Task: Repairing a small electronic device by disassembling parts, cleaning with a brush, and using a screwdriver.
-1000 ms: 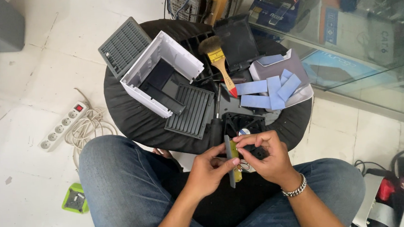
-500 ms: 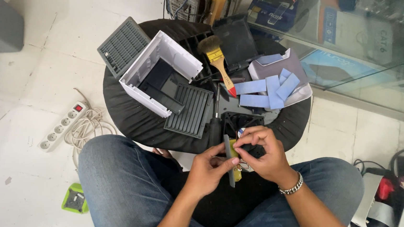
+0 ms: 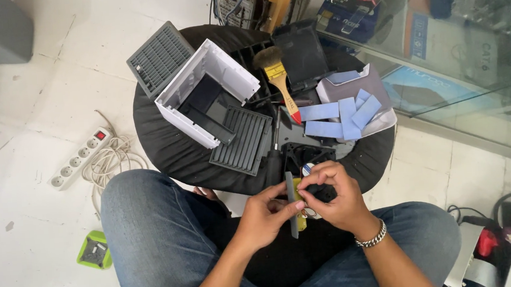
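Floor (image 3: 31,76): pale tiles; it carries everything else, and the person sits low on it or on something hidden.
Worktop (image 3: 165,150): a round black stool top just ahead of the person's knees, crowded with parts.
White casing (image 3: 208,98): an open plastic box shell on the left half of the worktop, tilted, with a dark insert inside.
Vent grilles: one grey grille (image 3: 159,58) at the worktop's far left rim, one darker grille (image 3: 242,139) at the near side beside the casing.
Blue pads (image 3: 341,113): several pale blue strips on a grey sheet at the worktop's right side.
Brush (image 3: 278,81): wooden handle, dark bristles, lying near the worktop's middle.
Power strip (image 3: 77,158): white, with a coiled cord, on the floor left of the worktop.
Left hand (image 3: 267,216): just below the worktop's near edge, over the lap; fingers closed around a thin dark panel (image 3: 290,186) held upright on edge.
Right hand (image 3: 336,201): beside the left, touching it; fingers pinched on the small part pressed against the panel, with yellow (image 3: 302,222) showing behind.
Step in hand: seemingly fitting or freeing a small piece on the panel's edge.
Next move calls for: probably a steady left grip while the right fingertips work precisely; the exact joint is hidden.
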